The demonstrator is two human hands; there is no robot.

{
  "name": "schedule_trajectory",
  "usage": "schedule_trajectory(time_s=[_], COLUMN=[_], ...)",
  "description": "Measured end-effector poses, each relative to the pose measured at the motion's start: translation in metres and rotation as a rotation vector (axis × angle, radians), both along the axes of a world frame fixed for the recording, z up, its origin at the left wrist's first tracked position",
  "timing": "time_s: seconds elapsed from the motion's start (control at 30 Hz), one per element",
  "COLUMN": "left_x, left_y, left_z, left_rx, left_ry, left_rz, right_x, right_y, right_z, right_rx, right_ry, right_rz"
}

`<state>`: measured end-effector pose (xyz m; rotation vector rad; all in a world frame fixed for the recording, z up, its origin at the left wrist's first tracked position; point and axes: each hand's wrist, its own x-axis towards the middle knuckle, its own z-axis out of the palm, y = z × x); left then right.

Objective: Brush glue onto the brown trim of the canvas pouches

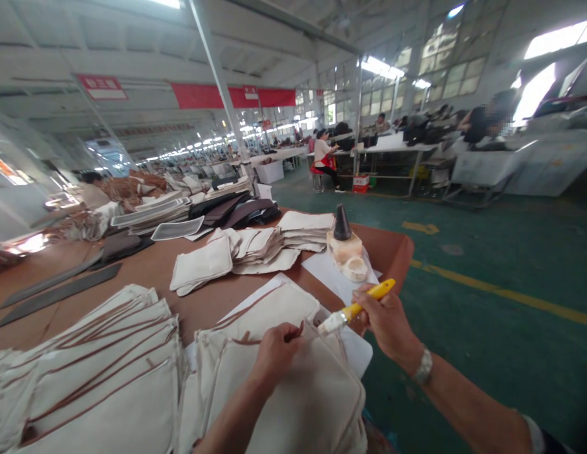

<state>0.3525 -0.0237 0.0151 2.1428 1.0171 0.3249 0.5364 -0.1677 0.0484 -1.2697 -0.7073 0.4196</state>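
My right hand (385, 318) grips a small brush with a yellow handle (369, 299); its bristle end points left, over a cream fabric bag piece (293, 384) in front of me. My left hand (277, 350) rests on that piece with fingers curled, pinching a brown trim strip (297, 332) at its top edge. The piece lies on a stack of similar cream pieces on the brown worktable (146, 271). A glue pot with a black cone cap (343, 243) stands just beyond the brush.
Stacks of cream pieces with brown trim (94, 372) lie at the left, more cream pieces (246, 249) and dark panels (236, 211) farther back. The table's right edge borders a green floor (487, 284). Other people work at distant tables (324, 157).
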Motion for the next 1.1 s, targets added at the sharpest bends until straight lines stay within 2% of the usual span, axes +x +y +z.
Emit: schedule_trajectory(time_s=[0.13,0.27,0.37,0.5,0.57,0.63,0.73,0.8,0.93,1.1], left_x=[-0.005,-0.011,-0.013,-0.014,-0.015,-0.018,-0.025,-0.029,-0.037,-0.045], left_y=[-0.018,-0.031,-0.038,-0.044,-0.047,-0.051,-0.06,-0.066,-0.074,-0.078], left_z=[0.009,0.023,0.03,0.031,0.03,0.029,0.031,0.034,0.037,0.036], left_rx=[-0.192,-0.386,-0.431,-0.432,-0.362,-0.239,0.021,0.239,0.649,0.863], left_ry=[-0.136,-0.273,-0.295,-0.311,-0.301,-0.289,-0.327,-0.408,-0.52,-0.481], left_rz=[-0.061,-0.089,-0.11,-0.18,-0.2,-0.196,-0.251,-0.335,-0.473,-0.495], right_x=[-0.003,0.002,0.002,-0.011,-0.014,-0.01,0.0,0.001,-0.012,-0.023], right_y=[0.008,0.013,0.004,-0.011,-0.013,-0.015,-0.022,-0.03,-0.048,-0.078], right_z=[0.011,0.025,0.036,0.043,0.043,0.044,0.051,0.059,0.07,0.085], right_rx=[-0.049,-0.054,-0.035,-0.044,-0.025,0.005,0.027,0.032,0.023,-0.105], right_ry=[-0.156,-0.291,-0.331,-0.425,-0.463,-0.475,-0.458,-0.403,-0.335,-0.622], right_rz=[0.091,0.03,-0.022,0.071,0.068,-0.006,-0.092,-0.072,0.094,0.413])
